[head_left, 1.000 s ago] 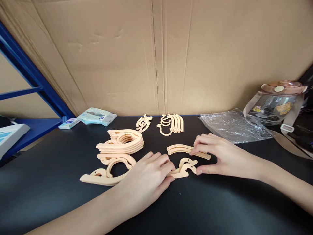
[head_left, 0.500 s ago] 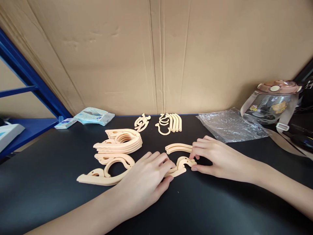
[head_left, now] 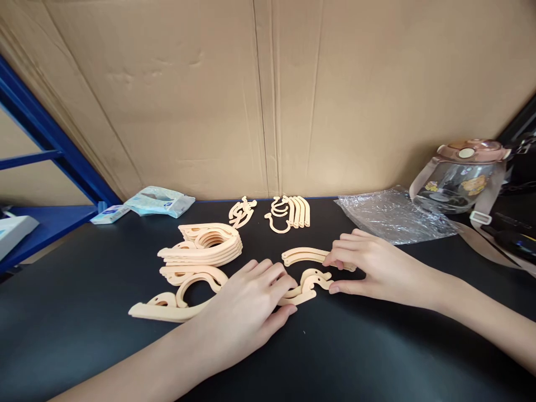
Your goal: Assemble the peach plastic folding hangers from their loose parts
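My left hand [head_left: 255, 301] is closed around a beige plastic folding hanger piece [head_left: 309, 295], whose curved, hook-like end sticks out to the right of the fingers. Part of that piece is hidden under the hand. My right hand [head_left: 364, 265] is at the piece's right end, thumb and forefinger apart, seemingly not gripping it. Just behind, two curved hanger arms [head_left: 302, 254] lie side by side, partly covered by my right fingers. Left of my left hand lies a folded hanger [head_left: 163, 311], with a stack of several folded hangers [head_left: 213, 254] beyond it.
Loose hooks [head_left: 243, 212] and more curved arms [head_left: 299, 212] lie at the table's back edge. A tissue pack [head_left: 161, 201] is back left. Crinkled clear plastic [head_left: 393, 215] and a strapped clear bottle [head_left: 460, 181] stand back right, before a cardboard wall [head_left: 188, 111].
My right forefinger has come off the end of the hanger piece, and the gap to the thumb is wider. My left hand keeps its hold. The view has shifted slightly.
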Demonstrator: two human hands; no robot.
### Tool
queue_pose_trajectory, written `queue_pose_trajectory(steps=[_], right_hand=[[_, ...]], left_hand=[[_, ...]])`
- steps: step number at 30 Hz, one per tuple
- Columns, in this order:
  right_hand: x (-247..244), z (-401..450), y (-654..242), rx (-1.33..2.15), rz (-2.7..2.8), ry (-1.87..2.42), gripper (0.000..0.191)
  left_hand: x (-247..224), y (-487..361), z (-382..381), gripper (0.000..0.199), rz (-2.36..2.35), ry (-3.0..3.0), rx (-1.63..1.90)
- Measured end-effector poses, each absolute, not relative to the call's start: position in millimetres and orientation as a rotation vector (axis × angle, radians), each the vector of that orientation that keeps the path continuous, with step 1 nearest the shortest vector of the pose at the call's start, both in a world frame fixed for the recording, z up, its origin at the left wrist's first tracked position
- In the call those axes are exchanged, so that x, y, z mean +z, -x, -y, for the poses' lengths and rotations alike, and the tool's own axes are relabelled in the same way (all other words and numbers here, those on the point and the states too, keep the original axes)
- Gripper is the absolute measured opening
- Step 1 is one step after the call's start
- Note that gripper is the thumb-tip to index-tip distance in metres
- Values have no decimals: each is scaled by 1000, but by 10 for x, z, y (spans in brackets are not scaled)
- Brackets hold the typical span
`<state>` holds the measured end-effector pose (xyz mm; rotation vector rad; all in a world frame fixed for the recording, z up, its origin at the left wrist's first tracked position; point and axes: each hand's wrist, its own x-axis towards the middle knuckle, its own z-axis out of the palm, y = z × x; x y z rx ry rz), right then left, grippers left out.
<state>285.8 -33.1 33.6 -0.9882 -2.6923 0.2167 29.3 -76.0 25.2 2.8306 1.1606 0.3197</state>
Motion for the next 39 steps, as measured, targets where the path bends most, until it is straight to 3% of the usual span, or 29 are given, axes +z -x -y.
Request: queue_pose_trajectory(steps=[14,22,28,34,39], right_hand=[[309,347,-2839,261,2725,949,13],[358,333,-2884,299,2697,975,22],[325,190,-2993,66,2652,1016,23],[298,198,-2996,72,2702,991,25],[292,218,-2958,46,2694,968,22]], left_hand=[[268,-315,748,12,-1199,-2834,248],[282,-300,746,10,-1223,-2820,326],[303,-285,710,10,-1288,-2801,369],[303,-287,714,5,-1146,-2806,292],[315,-294,743,14,-1082,-2781,274]])
